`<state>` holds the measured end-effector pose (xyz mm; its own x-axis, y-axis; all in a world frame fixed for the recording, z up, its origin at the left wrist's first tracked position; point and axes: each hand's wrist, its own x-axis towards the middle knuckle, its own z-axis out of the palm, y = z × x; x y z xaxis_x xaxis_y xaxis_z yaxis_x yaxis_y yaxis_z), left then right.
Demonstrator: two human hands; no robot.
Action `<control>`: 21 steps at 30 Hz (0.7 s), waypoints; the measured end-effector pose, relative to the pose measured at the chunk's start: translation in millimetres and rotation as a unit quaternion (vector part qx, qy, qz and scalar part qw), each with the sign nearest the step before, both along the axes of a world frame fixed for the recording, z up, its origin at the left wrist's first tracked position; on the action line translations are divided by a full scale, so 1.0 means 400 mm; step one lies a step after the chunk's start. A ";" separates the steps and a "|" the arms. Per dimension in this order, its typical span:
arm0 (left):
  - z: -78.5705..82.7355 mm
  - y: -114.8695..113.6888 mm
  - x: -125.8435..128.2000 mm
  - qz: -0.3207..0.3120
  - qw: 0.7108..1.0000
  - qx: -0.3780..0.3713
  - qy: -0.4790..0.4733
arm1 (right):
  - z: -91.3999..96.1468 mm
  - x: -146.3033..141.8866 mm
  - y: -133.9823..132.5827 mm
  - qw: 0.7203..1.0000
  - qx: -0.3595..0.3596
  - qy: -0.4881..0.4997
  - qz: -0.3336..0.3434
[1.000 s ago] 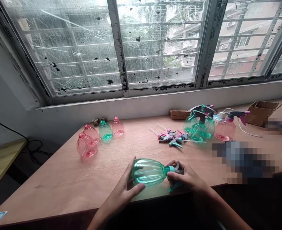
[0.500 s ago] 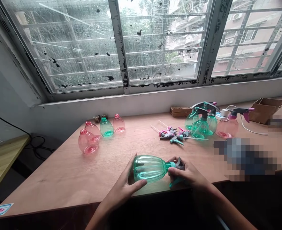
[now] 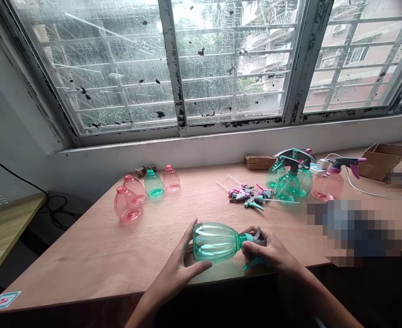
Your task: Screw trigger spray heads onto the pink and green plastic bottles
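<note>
A clear green spray bottle [image 3: 216, 243] lies sideways in the air above the table's front edge, its base to the left. My left hand [image 3: 182, 262] cups the base end, thumb below and fingers at the far side. My right hand [image 3: 267, 250] pinches the neck end at the light teal collar [image 3: 246, 238] of the grey-and-teal spray head [image 3: 259, 237]. Its teal trigger [image 3: 254, 263] points down and is partly hidden by my right fingers. Beyond the bottle, several loose spray heads [image 3: 250, 197] lie piled with their tubes.
Pink bottles [image 3: 128, 207] and a green bottle [image 3: 153, 184] without heads stand at the back left. Green spray bottles [image 3: 287, 187] and a pink one [image 3: 328, 183] with heads stand back right, near a cardboard box [image 3: 385, 161]. A blurred patch [image 3: 354, 232] covers the right side.
The whole view has shifted slightly. Both hands keep hold of the bottle, and the left fingers have moved a little around its base.
</note>
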<state>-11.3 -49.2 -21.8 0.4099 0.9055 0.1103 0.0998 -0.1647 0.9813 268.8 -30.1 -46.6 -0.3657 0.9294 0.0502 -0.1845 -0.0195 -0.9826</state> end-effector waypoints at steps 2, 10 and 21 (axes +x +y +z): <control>-0.002 -0.001 0.003 -0.004 1.000 0.015 -0.003 | 0.003 -0.001 -0.001 1.000 0.000 0.004 -0.004; -0.009 0.009 0.000 -0.010 0.999 -0.022 -0.035 | -0.013 0.003 0.003 1.000 0.012 0.010 0.008; 0.003 0.004 0.004 -0.017 0.999 -0.015 -0.032 | -0.005 -0.005 0.007 0.999 0.012 0.041 0.000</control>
<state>-9.8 -47.7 -20.7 0.4333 0.8945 0.1099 0.0314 -0.1369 0.9901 266.7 -27.3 -48.8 -0.3599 0.9274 0.1019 -0.2646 0.0033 -0.9644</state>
